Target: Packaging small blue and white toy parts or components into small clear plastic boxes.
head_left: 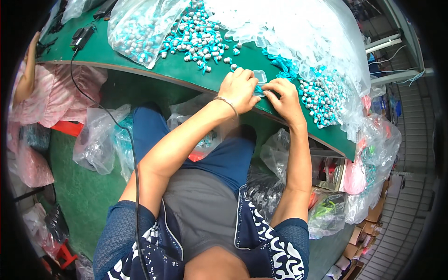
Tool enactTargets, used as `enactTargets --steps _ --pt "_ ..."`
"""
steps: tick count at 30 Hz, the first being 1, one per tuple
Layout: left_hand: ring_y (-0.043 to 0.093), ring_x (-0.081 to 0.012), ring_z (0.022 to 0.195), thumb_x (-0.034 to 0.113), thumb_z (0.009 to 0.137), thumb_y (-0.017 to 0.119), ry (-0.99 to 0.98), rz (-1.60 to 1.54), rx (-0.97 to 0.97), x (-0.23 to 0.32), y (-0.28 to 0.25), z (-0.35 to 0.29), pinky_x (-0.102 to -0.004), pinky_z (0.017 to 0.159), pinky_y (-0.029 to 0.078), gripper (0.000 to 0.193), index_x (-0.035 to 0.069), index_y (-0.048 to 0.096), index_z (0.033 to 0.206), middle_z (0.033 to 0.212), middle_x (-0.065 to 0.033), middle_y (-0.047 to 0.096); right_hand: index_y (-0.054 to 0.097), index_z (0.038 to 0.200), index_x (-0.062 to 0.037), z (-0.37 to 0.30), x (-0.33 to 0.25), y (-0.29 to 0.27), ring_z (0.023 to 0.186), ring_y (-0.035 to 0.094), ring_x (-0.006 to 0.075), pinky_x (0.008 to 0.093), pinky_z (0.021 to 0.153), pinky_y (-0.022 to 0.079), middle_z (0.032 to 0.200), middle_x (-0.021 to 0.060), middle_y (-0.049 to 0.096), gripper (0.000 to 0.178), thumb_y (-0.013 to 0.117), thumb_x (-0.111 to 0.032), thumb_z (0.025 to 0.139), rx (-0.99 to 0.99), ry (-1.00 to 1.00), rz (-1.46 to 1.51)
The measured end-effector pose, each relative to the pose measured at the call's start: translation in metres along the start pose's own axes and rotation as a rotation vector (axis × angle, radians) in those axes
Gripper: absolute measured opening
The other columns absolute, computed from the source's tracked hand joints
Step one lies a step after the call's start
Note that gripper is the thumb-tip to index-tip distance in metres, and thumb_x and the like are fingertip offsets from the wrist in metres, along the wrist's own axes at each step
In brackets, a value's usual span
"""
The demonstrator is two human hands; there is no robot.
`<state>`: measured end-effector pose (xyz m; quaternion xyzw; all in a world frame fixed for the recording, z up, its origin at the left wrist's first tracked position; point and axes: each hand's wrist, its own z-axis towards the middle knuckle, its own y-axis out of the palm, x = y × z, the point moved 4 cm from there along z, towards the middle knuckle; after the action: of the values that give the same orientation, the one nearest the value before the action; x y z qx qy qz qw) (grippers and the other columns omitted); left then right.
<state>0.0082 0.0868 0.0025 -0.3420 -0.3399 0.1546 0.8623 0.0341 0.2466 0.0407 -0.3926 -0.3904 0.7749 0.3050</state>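
Observation:
Both my hands meet at the near edge of the green table around a small clear plastic case point(259, 75) with its lid raised. My left hand point(238, 88), a bangle at its wrist, is closed on the case's left side. The fingers of my right hand point(283, 99) are bent and pinch the case's right side. Between the fingertips shows a bit of teal cord point(259, 88); most of it is hidden. Just beyond lie loose teal cords point(283, 64). Piles of grey-and-teal earplugs point(198, 39) and more corded earplugs point(322, 98) flank my hands.
A big heap of clear plastic cases point(298, 28) covers the far right of the table point(158, 74). A bag of earplugs point(140, 35) lies left. A black cable point(100, 105) hangs from a black device point(83, 37) across my left side. Another person's arm point(27, 70) shows far left.

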Motion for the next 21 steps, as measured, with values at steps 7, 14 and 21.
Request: enactTargets --steps 7,14,21 --pt "0.054 -0.0289 0.108 0.025 0.072 0.079 0.025 -0.062 -0.115 -0.006 -0.004 0.001 -0.0404 0.091 0.045 0.043 0.004 0.066 0.107 0.110 -0.0097 0.059 0.068 0.088 -0.0121 0.008 -0.019 0.002 0.084 0.061 0.0228 0.0382 0.078 0.042 0.084 0.0022 0.064 0.013 0.075 -0.011 0.076 0.029 -0.138 -0.328" --pt "0.058 -0.0313 0.100 0.020 0.074 0.077 0.092 -0.175 0.048 -0.007 -0.018 -0.001 -0.0425 0.086 0.049 0.042 0.004 0.064 0.111 0.108 -0.0123 0.059 0.068 0.096 -0.0092 0.001 -0.017 0.001 0.089 0.064 0.0256 0.0396 0.080 0.044 0.092 0.0066 0.066 0.015 0.069 -0.006 0.081 0.169 -0.027 -0.177" --pt "0.063 -0.0313 0.089 0.007 0.082 0.067 -0.095 0.102 0.102 -0.044 -0.032 0.013 -0.0422 0.075 0.052 0.020 0.010 0.067 0.101 0.091 -0.0110 0.060 0.069 0.094 -0.0016 -0.021 0.010 -0.022 0.083 0.066 0.0240 0.0329 0.074 0.051 0.090 0.0115 0.067 0.012 0.064 0.003 0.085 0.385 0.193 -0.043"
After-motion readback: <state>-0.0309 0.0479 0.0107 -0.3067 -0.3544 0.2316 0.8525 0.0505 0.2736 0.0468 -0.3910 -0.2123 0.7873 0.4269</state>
